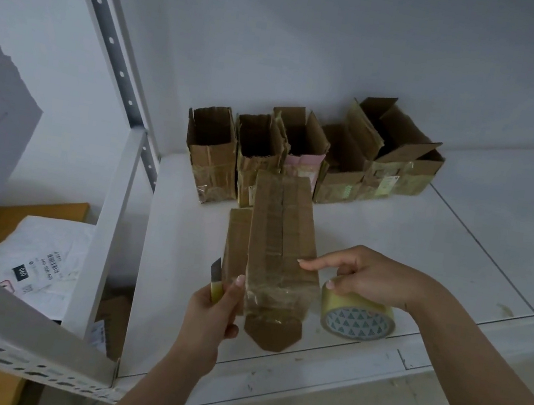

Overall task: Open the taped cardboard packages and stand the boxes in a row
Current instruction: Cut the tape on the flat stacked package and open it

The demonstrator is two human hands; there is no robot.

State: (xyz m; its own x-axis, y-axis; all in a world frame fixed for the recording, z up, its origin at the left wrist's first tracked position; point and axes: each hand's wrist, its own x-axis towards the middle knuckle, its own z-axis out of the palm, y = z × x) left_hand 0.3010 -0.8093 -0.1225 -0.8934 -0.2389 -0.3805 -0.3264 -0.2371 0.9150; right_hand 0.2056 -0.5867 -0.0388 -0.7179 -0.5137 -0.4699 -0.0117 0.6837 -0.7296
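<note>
Taped cardboard package (pixel 282 239) lies before five opened boxes (pixel 304 152); left hand (pixel 213 312) grips a utility knife (pixel 216 279), right hand (pixel 369 276) grips a tape roll (pixel 357 316).

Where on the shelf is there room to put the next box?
Bare shelf lies right of the open boxes, beyond the tape roll. A smaller patch sits front left, between the upright post and the taped box. The middle is crowded: both hands, cutter and roll.

Taped package (pixel 282 239) lying flat at shelf front; five opened boxes (pixel 303 159) standing in row behind.
</note>
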